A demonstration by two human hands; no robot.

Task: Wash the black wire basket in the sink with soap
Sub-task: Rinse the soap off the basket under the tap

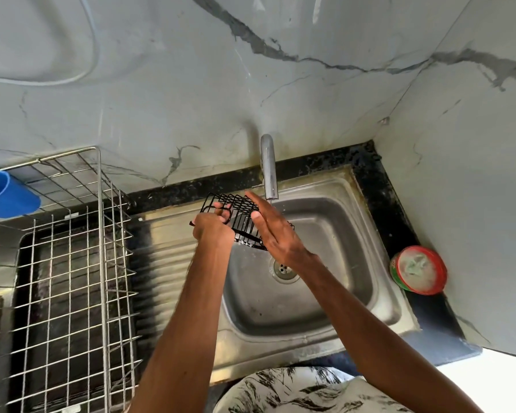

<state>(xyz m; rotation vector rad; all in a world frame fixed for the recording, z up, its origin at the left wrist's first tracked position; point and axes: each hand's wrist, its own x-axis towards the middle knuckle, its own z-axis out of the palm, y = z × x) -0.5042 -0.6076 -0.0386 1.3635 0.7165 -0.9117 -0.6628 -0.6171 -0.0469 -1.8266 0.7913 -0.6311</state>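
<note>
The black wire basket (239, 208) is held tilted above the left side of the steel sink (355, 234), just under the tap (269, 168). My left hand (213, 226) grips its left edge, fingers curled through the wires. My right hand (276, 231) lies flat against the basket's right face with straight fingers. A thin stream of water falls from the tap beside my right hand. A red round tub of soap paste (419, 269) stands on the black counter at the sink's right.
A large steel wire dish rack (72, 263) fills the counter to the left, beside the ridged drainboard (161, 263). A blue plastic holder (6, 193) hangs on the rack's far corner. Marble-patterned walls close in behind and to the right. The drain (283, 268) is open.
</note>
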